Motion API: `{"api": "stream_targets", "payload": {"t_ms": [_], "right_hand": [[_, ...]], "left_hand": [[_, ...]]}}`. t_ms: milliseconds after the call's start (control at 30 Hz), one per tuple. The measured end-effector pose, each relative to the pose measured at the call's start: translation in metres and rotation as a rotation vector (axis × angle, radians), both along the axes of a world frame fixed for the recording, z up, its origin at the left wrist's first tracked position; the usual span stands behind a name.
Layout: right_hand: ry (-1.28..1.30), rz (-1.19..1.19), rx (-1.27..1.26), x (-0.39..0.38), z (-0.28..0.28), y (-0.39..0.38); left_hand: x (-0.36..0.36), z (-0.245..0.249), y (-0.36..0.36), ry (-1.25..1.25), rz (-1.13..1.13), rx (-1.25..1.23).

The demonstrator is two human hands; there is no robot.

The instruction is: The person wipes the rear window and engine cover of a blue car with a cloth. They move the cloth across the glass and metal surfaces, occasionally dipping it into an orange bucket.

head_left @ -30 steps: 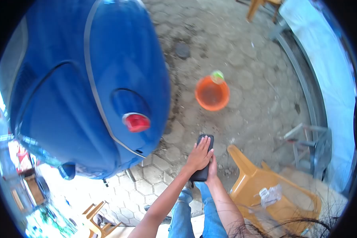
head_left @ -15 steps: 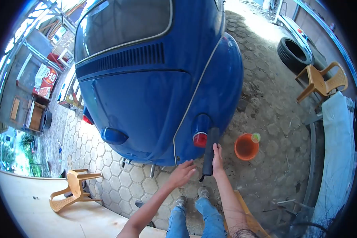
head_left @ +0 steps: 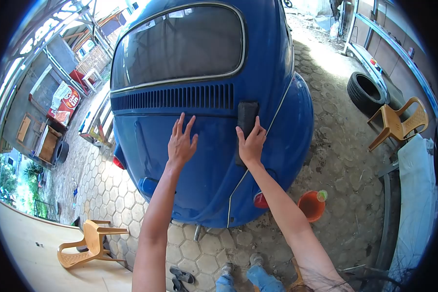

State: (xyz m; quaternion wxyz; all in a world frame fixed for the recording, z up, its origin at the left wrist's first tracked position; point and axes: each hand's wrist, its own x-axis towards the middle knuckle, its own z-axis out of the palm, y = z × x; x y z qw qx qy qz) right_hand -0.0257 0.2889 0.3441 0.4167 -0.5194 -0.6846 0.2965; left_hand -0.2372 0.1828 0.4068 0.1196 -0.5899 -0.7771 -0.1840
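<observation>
In front of me is the rear of a blue car (head_left: 199, 160) with a slatted vent (head_left: 180, 97) below its dark window. My right hand (head_left: 251, 145) grips a long, dark grey sanding block (head_left: 248, 114) that lies against the bodywork just right of the vent; its lower part is partly behind the hand. Fingers spread and holding nothing, my left hand (head_left: 182, 143) is over the engine lid, its fingertips just below the vent. The red tail light (head_left: 260, 200) shows beside my right forearm.
An orange bucket (head_left: 311, 206) of water stands on the paving right of the car. A tan plastic chair (head_left: 95, 242) is at left, another chair (head_left: 396, 121) at right near a tyre (head_left: 364, 92). Black sandals (head_left: 182, 275) lie near my feet.
My right hand has carried the sanding block up from beside the tail light to the panel near the vent. My left hand has risen over the engine lid, and the view has tilted up.
</observation>
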Motion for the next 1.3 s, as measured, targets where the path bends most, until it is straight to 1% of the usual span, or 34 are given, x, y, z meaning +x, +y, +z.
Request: {"api": "stream_targets", "payload": {"t_ms": [67,167,200,300,367,500,633,700,733,833,900,933,967,1000,1067,1167,1200,1300], "right_hand": [[-0.082,-0.037,0.059,-0.018,-0.007,0.011],[-0.023,-0.049,0.078,-0.030,-0.002,0.025],[-0.063,-0.070,0.092,-0.031,-0.001,0.031],[-0.179,-0.141,0.148,-0.032,0.011,0.061],[-0.155,-0.170,0.208,-0.031,0.026,0.085],[-0.093,-0.261,0.291,-0.047,0.085,0.162],[-0.117,-0.377,0.254,-0.060,0.165,0.263],[-0.119,-0.409,0.203,-0.064,0.198,0.296],[-0.109,-0.415,0.176,-0.066,0.209,0.299],[-0.101,-0.413,0.303,-0.064,0.194,0.284],[-0.054,-0.327,0.553,-0.055,0.151,0.257],[-0.082,-0.284,0.636,-0.047,0.132,0.235],[-0.098,-0.243,0.582,-0.038,0.109,0.207],[-0.155,-0.237,0.455,-0.030,0.088,0.175],[-0.265,-0.333,0.323,-0.025,0.053,0.137],[-0.217,-0.494,0.105,-0.035,0.057,0.133],[-0.141,-0.544,-0.045,-0.035,0.067,0.139],[-0.184,-0.490,-0.094,-0.020,0.067,0.144]], "left_hand": [[-0.010,0.002,0.032,0.079,0.005,0.092],[-0.024,0.015,0.068,0.214,-0.038,0.165],[-0.028,0.011,0.074,0.177,-0.043,0.203],[-0.029,-0.013,0.074,0.240,-0.007,0.295],[-0.028,-0.017,0.069,0.205,-0.002,0.279],[-0.028,-0.014,0.070,0.195,-0.005,0.215],[-0.029,-0.025,0.069,0.201,-0.012,0.229],[-0.031,-0.028,0.070,0.213,-0.019,0.241],[-0.030,-0.026,0.069,0.221,-0.013,0.217],[-0.029,-0.027,0.068,0.209,-0.017,0.194],[-0.030,-0.027,0.067,0.214,-0.019,0.188],[-0.030,-0.030,0.069,0.215,-0.026,0.208],[-0.030,-0.034,0.070,0.218,-0.034,0.216],[-0.030,-0.034,0.069,0.214,-0.036,0.206],[-0.026,-0.039,0.064,0.208,-0.060,0.208],[-0.030,-0.035,0.066,0.231,-0.050,0.223],[-0.031,-0.034,0.063,0.245,-0.054,0.213],[-0.030,-0.034,0.064,0.226,-0.070,0.210]]}}
